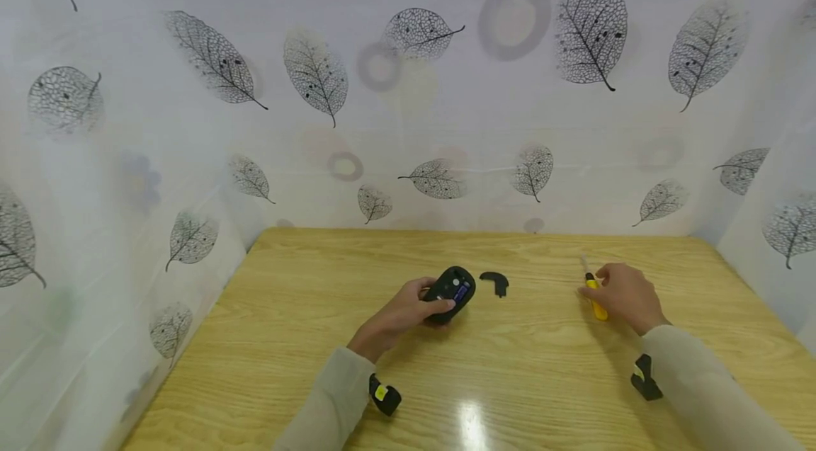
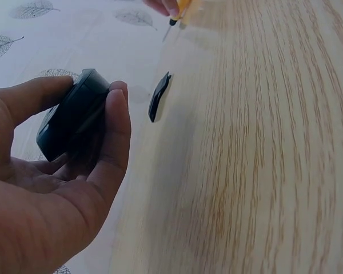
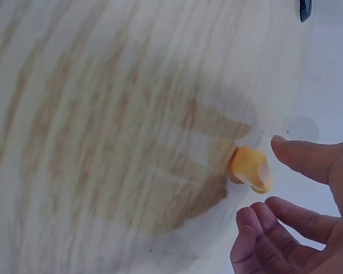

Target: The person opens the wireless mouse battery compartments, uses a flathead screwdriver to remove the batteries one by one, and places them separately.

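Head view: my left hand (image 1: 398, 315) grips the mouse (image 1: 450, 286) belly-up mid-table (image 1: 319, 366), its cover (image 1: 495, 283) lying just beside. Right hand (image 1: 627, 295) hovers with fingers loose over the screwdriver (image 1: 596, 299) near the right edge (not clamped, per the wrist view). Mouse looks light, rigid, smooth plastic; I'd hold its flanks. Screwdriver: take the yellow handle.

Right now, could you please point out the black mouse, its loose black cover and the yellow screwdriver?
black mouse (image 1: 451, 287): head view, on its upturned underside.
loose black cover (image 1: 495, 282): head view, on its curved middle.
yellow screwdriver (image 1: 596, 306): head view, on the yellow handle.
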The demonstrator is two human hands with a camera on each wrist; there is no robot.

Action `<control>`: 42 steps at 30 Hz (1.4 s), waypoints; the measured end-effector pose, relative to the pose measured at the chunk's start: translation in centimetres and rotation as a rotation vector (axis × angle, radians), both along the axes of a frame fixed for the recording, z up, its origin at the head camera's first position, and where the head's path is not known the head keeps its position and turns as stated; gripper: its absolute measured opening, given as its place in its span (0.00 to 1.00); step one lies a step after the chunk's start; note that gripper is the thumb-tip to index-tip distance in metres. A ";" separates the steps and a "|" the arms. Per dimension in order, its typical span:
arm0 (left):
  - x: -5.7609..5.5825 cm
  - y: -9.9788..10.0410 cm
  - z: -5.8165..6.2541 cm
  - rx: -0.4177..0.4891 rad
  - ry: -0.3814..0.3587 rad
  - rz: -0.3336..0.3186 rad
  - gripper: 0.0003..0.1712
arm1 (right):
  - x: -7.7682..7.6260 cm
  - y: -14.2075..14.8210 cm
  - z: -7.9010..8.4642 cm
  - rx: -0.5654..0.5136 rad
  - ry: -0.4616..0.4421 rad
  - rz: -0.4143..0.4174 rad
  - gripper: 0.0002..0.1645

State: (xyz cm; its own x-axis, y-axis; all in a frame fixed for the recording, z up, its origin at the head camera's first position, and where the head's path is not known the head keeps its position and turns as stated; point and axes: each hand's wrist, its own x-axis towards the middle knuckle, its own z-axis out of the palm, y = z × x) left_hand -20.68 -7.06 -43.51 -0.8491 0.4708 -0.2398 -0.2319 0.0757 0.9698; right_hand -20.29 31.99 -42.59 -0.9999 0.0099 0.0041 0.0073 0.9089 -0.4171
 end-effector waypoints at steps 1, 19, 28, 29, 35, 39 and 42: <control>0.0 0.0 0.0 0.000 -0.002 0.004 0.34 | 0.0 0.1 0.0 0.004 -0.011 -0.003 0.35; -0.1 -0.1 0.1 0.039 -0.025 0.007 0.31 | 0.5 0.7 -0.3 -0.003 -0.053 -0.018 0.30; -0.2 0.0 0.1 0.019 -0.020 0.019 0.33 | 0.7 0.8 -0.3 -0.006 -0.071 -0.036 0.26; -0.2 0.0 0.1 0.019 -0.021 0.018 0.33 | 0.7 0.8 -0.3 -0.006 -0.074 -0.037 0.26; -0.1 -0.1 0.2 0.015 -0.016 0.013 0.34 | 0.8 0.9 -0.3 -0.009 -0.078 -0.035 0.26; 0.0 -0.1 0.2 0.015 -0.015 0.019 0.33 | 1.0 1.1 -0.5 -0.023 -0.066 -0.028 0.23; 0.0 -0.1 0.2 0.018 -0.021 0.024 0.33 | 1.2 1.1 -0.6 -0.034 -0.052 -0.021 0.22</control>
